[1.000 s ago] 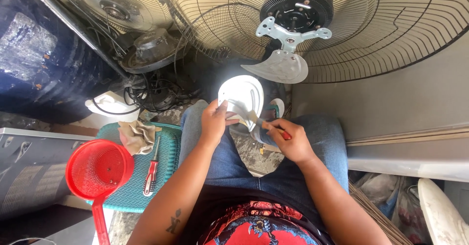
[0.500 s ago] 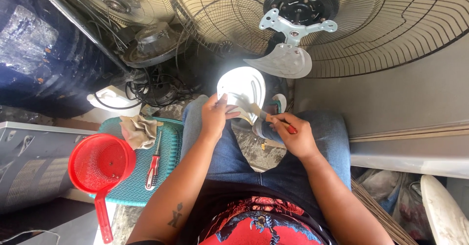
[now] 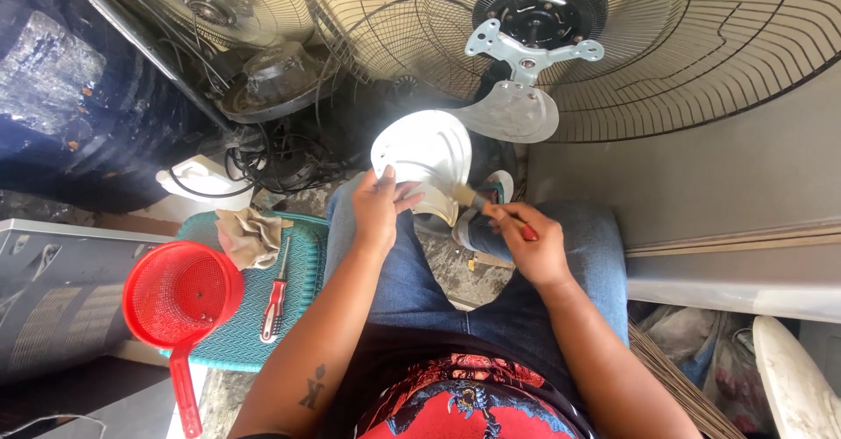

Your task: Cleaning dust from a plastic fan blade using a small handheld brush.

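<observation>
Left hand (image 3: 378,209) grips white fan blade (image 3: 425,160) – right hand (image 3: 530,244) clasps brush (image 3: 491,208); teal stool (image 3: 302,272) beside.

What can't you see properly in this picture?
Head view only:
- Brush handle: buried in the right hand.
- White fan blade lower edge: behind the left hand.
- Red strainer handle tip: cut off by the bottom edge.
- Foot: mostly behind blade and knee.

A teal woven plastic stool (image 3: 302,272) is sitting beside the person's left leg, carrying a crumpled beige rag (image 3: 248,234), a red-handled screwdriver (image 3: 276,297) and a red plastic strainer (image 3: 180,297) overhanging its edge.
</observation>
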